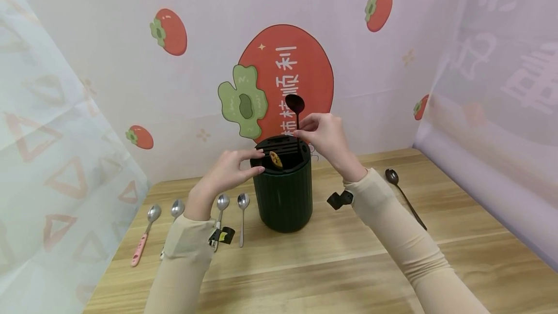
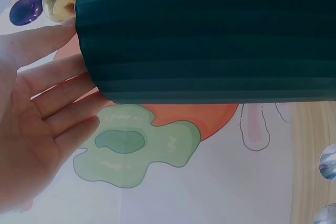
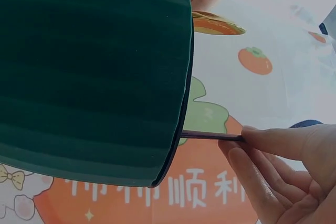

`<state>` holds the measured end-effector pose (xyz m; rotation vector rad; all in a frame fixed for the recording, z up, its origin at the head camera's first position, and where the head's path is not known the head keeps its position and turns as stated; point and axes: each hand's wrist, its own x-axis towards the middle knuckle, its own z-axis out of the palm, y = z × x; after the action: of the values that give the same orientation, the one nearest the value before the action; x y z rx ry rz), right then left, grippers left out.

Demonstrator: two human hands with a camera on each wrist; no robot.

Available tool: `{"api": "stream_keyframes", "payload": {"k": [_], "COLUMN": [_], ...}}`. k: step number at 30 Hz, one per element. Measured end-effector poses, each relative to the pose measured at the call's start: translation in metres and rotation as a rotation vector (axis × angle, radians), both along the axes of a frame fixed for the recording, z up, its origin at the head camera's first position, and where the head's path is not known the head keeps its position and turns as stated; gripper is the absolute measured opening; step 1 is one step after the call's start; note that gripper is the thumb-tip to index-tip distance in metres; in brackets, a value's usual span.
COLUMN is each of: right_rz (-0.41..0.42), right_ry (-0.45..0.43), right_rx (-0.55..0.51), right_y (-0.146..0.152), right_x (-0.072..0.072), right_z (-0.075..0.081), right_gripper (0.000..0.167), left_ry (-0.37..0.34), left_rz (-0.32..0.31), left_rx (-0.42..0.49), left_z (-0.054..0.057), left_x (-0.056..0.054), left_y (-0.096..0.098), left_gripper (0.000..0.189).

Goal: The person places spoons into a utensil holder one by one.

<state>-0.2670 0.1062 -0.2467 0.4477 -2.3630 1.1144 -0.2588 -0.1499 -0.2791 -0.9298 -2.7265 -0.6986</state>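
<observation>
A dark green ribbed utensil holder (image 1: pixel 284 202) with a black slotted top stands upright on the table. Between thumb and fingers, my right hand (image 1: pixel 324 137) pinches the thin handle of a black spoon (image 1: pixel 295 104), bowl up. The lower end of that handle goes down into the holder's top; in the right wrist view the handle (image 3: pixel 205 136) shows between rim and fingertips. Fairly straight fingers of my left hand (image 1: pixel 231 171) rest at the holder's left rim, as the left hand (image 2: pixel 47 98) shows in its wrist view. A gold spoon (image 1: pixel 276 160) pokes out of the holder's opening.
Left of the holder lie several silver spoons, among them a pink-handled spoon (image 1: pixel 144 234) and a plain metal spoon (image 1: pixel 242 217). My left forearm partly covers others. A dark spoon (image 1: pixel 403 195) lies at the right. A patterned cloth (image 1: pixel 209 23) hangs behind the wooden table (image 1: pixel 331 275).
</observation>
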Motion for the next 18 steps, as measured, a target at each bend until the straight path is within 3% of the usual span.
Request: {"api": "stream_keyframes", "payload": {"k": [18], "right_rz": [0.009], "right_ry": [-0.066], "right_rx": [0.016], "right_y": [-0.0023], "right_x": [-0.0013], "right_z": [-0.0052], "right_gripper": [0.016], "left_ry": [0.006], "left_rz": [-0.007], "left_rx": [0.013], "left_z": [0.0006], "left_x": [0.0023], "left_y": [0.0009], "left_gripper": [0.039]}}
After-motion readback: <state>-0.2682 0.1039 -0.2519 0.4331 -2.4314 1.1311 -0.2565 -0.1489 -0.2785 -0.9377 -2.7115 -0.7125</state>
